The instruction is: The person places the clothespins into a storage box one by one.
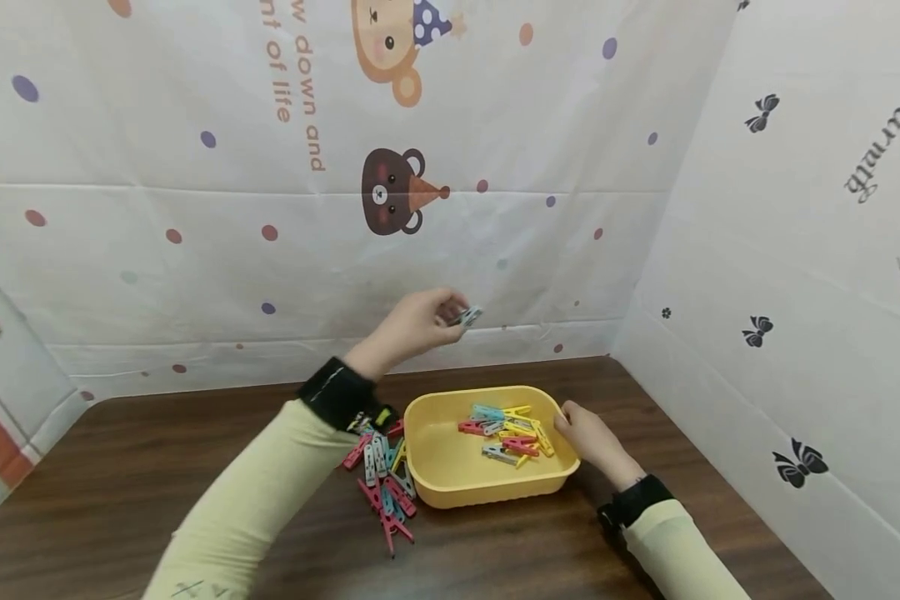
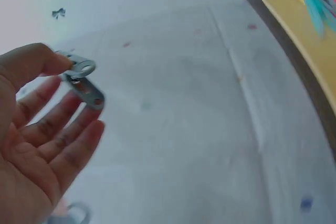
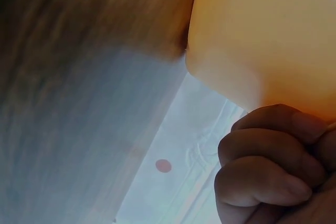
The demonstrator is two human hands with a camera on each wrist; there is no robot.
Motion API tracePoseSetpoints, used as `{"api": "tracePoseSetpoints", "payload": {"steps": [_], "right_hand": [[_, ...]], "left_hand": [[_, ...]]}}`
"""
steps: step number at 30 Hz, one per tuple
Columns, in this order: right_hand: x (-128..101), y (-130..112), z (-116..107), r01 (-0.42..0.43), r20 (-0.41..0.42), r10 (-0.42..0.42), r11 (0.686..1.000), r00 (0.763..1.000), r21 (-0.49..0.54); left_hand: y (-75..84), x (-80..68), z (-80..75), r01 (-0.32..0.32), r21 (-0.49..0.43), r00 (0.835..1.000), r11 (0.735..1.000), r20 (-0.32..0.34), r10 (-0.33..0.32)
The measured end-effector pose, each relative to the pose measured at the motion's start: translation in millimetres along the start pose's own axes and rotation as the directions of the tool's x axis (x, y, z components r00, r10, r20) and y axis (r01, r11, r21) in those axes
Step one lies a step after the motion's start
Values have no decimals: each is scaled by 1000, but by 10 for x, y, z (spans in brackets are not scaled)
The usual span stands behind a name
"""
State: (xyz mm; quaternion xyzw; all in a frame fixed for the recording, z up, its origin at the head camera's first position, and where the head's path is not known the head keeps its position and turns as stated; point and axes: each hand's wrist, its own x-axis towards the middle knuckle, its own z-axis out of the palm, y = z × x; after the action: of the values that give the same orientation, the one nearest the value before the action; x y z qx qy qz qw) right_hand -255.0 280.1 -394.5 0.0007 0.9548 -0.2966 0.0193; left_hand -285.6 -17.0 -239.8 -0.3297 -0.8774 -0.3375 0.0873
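My left hand (image 1: 450,318) is raised above the table in front of the back curtain. It pinches a grey clothespin (image 1: 468,316) between thumb and forefinger; in the left wrist view the clothespin (image 2: 84,85) sticks out past my fingertips (image 2: 89,129). Below it stands a yellow plastic tub (image 1: 450,479) holding several coloured clothespins (image 1: 510,432). My right hand (image 1: 572,422) grips the tub's right rim, and its curled fingers (image 3: 262,166) press against the tub wall (image 3: 262,35) in the right wrist view.
A loose pile of pink, grey, blue and yellow clothespins (image 1: 384,479) lies on the dark wooden table (image 1: 120,483) just left of the tub. Printed white curtains (image 1: 270,208) close off the back and the right side (image 1: 795,292).
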Motion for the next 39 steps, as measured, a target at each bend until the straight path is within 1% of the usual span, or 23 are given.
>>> {"api": "tracePoseSetpoints", "payload": {"steps": [2, 4, 6, 8, 10, 12, 14, 16, 18, 20, 22, 25, 28, 32, 34, 36, 39], "right_hand": [[0, 5, -7, -2, -10, 2, 1000, 1000, -2], [-2, 5, -9, -2, -14, 2, 1000, 1000, -2], [1, 10, -1, 2, -17, -2, 1000, 1000, -1], [0, 14, 8, 6, -14, -6, 1000, 1000, 2], [2, 14, 15, 10, -14, -10, 1000, 1000, -1], [1, 6, 15, 8, -17, -8, 1000, 1000, -6], [-1, -2, 8, 6, -18, -6, 1000, 1000, -9], [-4, -9, -1, 2, -15, -2, 1000, 1000, -10], [-9, -14, -6, -2, -13, 2, 1000, 1000, -10], [-10, -16, -4, -3, -14, 2, 1000, 1000, -12], [-18, -22, 5, -2, -17, 2, 1000, 1000, -12], [-18, -27, 21, 5, -23, -5, 1000, 1000, -12], [-16, -29, 26, 2, -23, -3, 1000, 1000, -8], [-15, -30, 17, -10, -21, 10, 1000, 1000, -3], [-21, -33, 16, -14, -22, 14, 1000, 1000, -3], [-22, -32, 15, -15, -22, 15, 1000, 1000, -5], [-29, -33, 14, -16, -18, 16, 1000, 1000, -4]], "left_hand": [[24, 143, 167, -20, -61, 1000, 998, -1, 20], [-1, 243, 380, -37, -107, 999, 994, 1, 37], [-63, 295, 619, -33, -135, 999, 990, 20, 36], [-139, 308, 854, -8, -152, 999, 988, 52, 16], [-208, 304, 1057, 23, -138, 995, 990, 95, -9], [-260, 292, 1214, 50, -113, 989, 992, 142, -33], [-296, 282, 1333, 71, -55, 982, 996, 181, -60], [-314, 265, 1413, 90, 22, 972, 996, 218, -93], [-326, 248, 1471, 101, 97, 962, 990, 246, -122], [-343, 224, 1514, 93, 165, 954, 982, 267, -135], [-351, 195, 1543, 79, 213, 951, 974, 276, -138], [-364, 156, 1577, 48, 284, 952, 957, 278, -131], [-361, 133, 1569, 29, 325, 948, 945, 292, -130], [-359, 115, 1509, 12, 317, 942, 948, 316, -117], [-353, 113, 1463, 12, 303, 942, 953, 316, -113], [-340, 125, 1406, 14, 283, 949, 959, 299, -102], [-277, 184, 1250, 4, 199, 965, 980, 255, -56]]}}
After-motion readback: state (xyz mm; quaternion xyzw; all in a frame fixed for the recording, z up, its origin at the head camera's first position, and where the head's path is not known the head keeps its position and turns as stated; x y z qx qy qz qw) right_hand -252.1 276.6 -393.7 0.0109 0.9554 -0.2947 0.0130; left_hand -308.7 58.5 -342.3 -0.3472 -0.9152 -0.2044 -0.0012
